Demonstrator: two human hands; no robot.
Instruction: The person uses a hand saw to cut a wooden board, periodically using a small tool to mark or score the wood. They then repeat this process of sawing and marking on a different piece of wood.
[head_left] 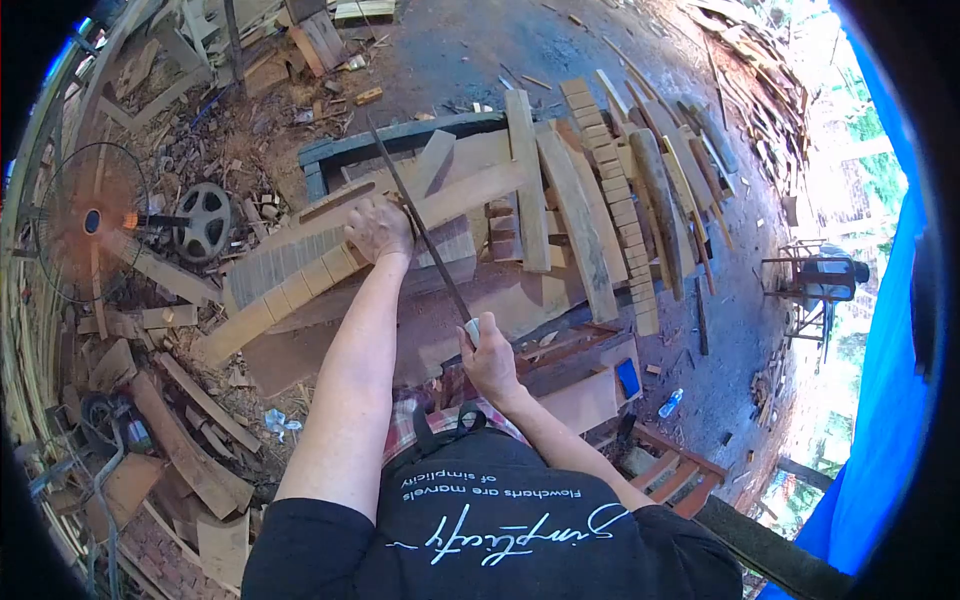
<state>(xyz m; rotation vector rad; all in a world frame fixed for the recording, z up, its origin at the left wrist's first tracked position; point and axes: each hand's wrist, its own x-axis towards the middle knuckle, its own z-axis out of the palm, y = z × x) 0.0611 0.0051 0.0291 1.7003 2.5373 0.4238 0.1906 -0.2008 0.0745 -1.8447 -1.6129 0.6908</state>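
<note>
My right hand (490, 358) is closed around the pale handle of a long, narrow dark saw (435, 252). The blade slants up and left across a long curved board (465, 197) on the workbench. Just left of the blade, my left hand (378, 228) grips the board with bent fingers; its fingertips are partly hidden. Below and left of this hand, the near part of the board (295, 290) shows evenly spaced cross lines. Several more boards, one of them a long strip with cross cuts (622, 200), lie across the bench to the right.
A fan (92, 222) and a spoked wheel (203, 222) stand at the left. Wood scraps litter the ground. A plastic bottle (671, 403) lies at the right, beyond a blue object (627, 378). A chair (825, 278) and blue sheeting (885, 370) are farther right.
</note>
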